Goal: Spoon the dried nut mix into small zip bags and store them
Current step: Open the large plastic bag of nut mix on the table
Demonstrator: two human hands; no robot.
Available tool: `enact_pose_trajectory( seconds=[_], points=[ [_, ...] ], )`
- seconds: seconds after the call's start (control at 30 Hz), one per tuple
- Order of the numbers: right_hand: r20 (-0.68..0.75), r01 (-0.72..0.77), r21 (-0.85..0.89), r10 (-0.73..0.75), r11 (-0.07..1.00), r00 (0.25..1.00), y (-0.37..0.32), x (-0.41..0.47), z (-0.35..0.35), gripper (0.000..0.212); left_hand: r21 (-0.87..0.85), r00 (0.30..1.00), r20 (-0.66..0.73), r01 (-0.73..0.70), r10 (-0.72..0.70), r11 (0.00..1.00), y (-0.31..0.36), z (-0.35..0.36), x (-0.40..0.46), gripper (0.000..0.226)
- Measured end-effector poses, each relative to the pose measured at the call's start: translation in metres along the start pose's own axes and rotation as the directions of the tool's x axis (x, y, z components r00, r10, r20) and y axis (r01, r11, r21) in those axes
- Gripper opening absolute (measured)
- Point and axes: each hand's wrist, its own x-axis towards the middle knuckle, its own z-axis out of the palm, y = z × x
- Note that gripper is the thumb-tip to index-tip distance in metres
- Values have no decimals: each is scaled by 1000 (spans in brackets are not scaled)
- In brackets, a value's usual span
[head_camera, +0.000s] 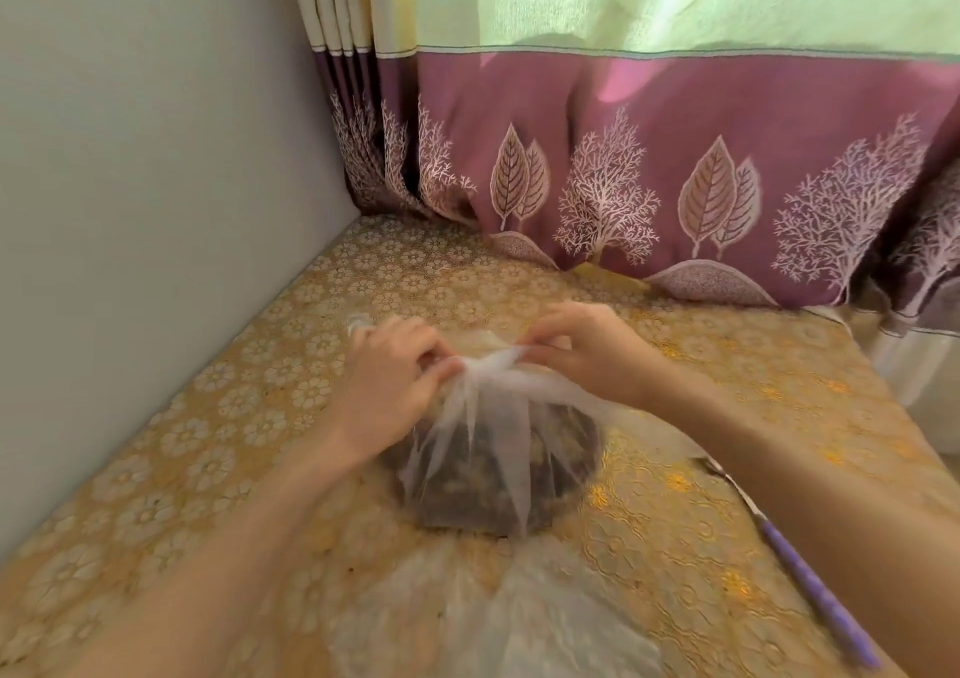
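Nearest to the camera, some clear plastic [498, 620] lies flat on the gold flower-pattern tablecloth [234, 443]; it may be the small zip bags, but it is too blurred to tell. On the right, under the right forearm, lies a purple handle [821, 594], perhaps of the spoon; its head is hidden.

A little farther, in the middle of the table, sits a large thin plastic bag [488, 474], bulging with the dark dried nut mix. Its neck [493, 360] is gathered and twisted above the load. The left hand [389, 381] pinches the neck from the left with curled fingers, and the right hand [582, 350] pinches the twisted plastic from the right. Both hands are closed on the bag; I judge they are working at its knot.

The risk, as I see it, is the thin film: if the hands pull too hard, it can tear and the nuts will spill on the cloth. The bag can also tip over once the neck opens.

Behind are a purple curtain [675, 183] with leaf and tree prints and a grey wall [130, 157].
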Motion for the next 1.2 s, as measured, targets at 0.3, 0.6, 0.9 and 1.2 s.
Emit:
enact_pose_trajectory(
  seconds=[0.3, 0.6, 0.9, 1.2],
  points=[
    [-283, -276, 396, 403, 876, 871, -15, -43, -33, 9, -111, 982, -178, 47, -67, 993, 6, -47, -13, 11],
    [-294, -387, 363, 498, 848, 816, -45, -73, -38, 20, -205, 967, 61, 253, -246, 945, 10, -73, -38, 13],
    [-138, -181, -345, 141, 921, 980, -77, -63, -8, 53, 110, 954, 217, 187, -207, 976, 44, -50, -16, 53],
    [-319, -57, -91, 25, 994, 947, -45, -40, -1, 25, -250, 989, 80, 143, -127, 958, 35, -44, 18, 8]
  ],
)
